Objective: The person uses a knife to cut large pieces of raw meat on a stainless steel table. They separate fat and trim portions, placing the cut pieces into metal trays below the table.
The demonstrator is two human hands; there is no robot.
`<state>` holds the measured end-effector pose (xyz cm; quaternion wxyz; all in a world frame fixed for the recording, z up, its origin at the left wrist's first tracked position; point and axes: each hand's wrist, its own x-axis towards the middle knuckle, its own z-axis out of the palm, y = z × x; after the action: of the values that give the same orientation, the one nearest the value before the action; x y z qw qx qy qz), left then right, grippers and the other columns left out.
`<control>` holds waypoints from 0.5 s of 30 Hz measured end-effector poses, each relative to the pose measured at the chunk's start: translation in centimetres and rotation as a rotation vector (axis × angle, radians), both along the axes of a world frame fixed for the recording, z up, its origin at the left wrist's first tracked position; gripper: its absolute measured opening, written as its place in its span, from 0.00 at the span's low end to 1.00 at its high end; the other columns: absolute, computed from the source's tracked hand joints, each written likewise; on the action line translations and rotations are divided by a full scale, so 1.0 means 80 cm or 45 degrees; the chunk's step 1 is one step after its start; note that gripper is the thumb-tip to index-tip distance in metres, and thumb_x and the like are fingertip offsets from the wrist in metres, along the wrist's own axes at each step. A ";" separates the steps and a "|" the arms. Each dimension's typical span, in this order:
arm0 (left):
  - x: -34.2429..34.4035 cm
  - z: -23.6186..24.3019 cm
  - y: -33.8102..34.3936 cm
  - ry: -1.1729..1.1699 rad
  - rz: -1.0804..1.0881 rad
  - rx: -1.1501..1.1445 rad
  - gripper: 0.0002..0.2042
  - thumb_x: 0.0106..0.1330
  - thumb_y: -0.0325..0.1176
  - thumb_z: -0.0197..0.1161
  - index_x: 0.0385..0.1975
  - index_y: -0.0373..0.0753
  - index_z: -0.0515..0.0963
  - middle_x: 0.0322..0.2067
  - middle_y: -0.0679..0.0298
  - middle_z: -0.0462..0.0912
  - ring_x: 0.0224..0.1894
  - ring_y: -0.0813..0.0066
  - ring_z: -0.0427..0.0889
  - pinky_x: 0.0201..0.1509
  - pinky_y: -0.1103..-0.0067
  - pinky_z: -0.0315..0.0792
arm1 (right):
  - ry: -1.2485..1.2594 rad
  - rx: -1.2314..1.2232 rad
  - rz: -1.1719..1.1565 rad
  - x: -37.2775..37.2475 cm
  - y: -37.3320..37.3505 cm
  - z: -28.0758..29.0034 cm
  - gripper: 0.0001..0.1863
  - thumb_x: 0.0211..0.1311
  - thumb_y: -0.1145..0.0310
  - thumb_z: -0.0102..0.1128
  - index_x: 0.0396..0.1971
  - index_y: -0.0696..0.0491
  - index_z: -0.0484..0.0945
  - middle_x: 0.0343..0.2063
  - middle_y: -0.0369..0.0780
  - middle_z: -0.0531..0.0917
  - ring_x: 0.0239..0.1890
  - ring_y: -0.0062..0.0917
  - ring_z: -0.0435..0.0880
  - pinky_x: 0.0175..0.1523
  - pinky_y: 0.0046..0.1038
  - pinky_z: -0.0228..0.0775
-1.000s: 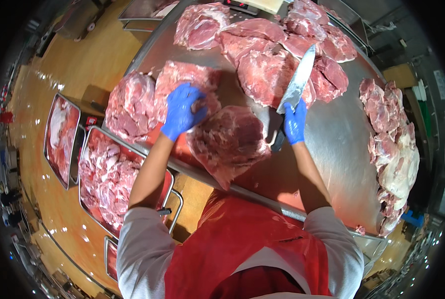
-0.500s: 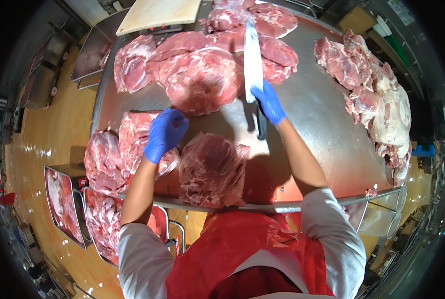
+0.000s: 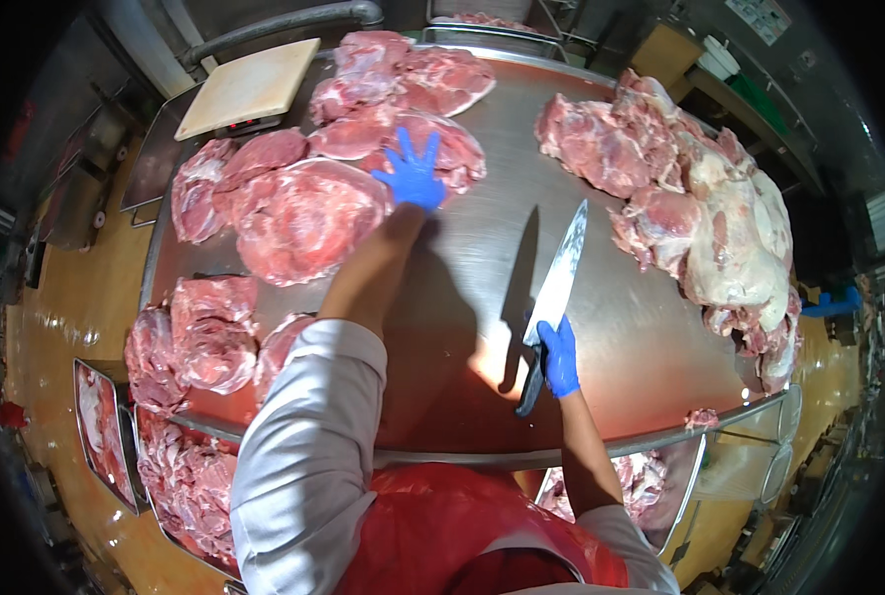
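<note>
My left hand [image 3: 413, 174] reaches to the back, fingers spread on a slab of pink raw meat [image 3: 457, 159] among several pieces beside a large round cut [image 3: 308, 223]. My right hand [image 3: 559, 357] grips a long chef's knife [image 3: 561, 273] by its black handle, blade angled up and away over the steel table [image 3: 502, 416]. More raw meat [image 3: 214, 337] lies at the front left, partly hidden by my left forearm and sleeve.
A pile of meat with pale fat [image 3: 740, 238] lines the right side. A white board [image 3: 249, 84] rests on a scale at back left. Metal tubs of meat [image 3: 184, 486] stand below the left edge; another tub [image 3: 670, 496] is below the front right.
My left hand has moved from the front-left meat to the back pieces and spread open. The dark front piece no longer shows in the middle. The knife has moved lower, and my view has shifted.
</note>
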<state>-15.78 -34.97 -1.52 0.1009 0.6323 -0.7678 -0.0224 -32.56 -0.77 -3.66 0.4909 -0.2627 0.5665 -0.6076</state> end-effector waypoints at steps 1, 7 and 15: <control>0.000 0.002 -0.012 -0.002 -0.031 0.019 0.50 0.52 0.53 0.68 0.73 0.71 0.42 0.75 0.53 0.27 0.74 0.34 0.43 0.63 0.30 0.48 | -0.020 0.015 0.019 -0.016 0.021 -0.002 0.23 0.67 0.69 0.54 0.59 0.60 0.67 0.49 0.42 0.80 0.50 0.26 0.79 0.56 0.27 0.71; 0.027 0.034 -0.027 0.209 -0.397 -0.149 0.29 0.56 0.44 0.63 0.60 0.51 0.67 0.68 0.48 0.55 0.69 0.46 0.58 0.63 0.42 0.57 | -0.070 0.007 -0.083 -0.099 0.130 -0.012 0.20 0.68 0.71 0.52 0.58 0.60 0.67 0.43 0.43 0.81 0.44 0.28 0.82 0.51 0.31 0.76; 0.079 0.038 0.364 0.573 -1.383 0.742 0.17 0.59 0.33 0.69 0.49 0.37 0.79 0.52 0.50 0.78 0.58 0.57 0.76 0.61 0.68 0.72 | -0.353 0.184 -0.328 -0.056 0.170 0.011 0.10 0.71 0.65 0.53 0.47 0.51 0.69 0.21 0.39 0.76 0.11 0.23 0.73 0.15 0.26 0.67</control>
<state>-9.46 -5.87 1.53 0.0578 0.1358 -0.9005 -0.4090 -37.04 12.80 -2.81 0.5000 -0.0660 0.5647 -0.6533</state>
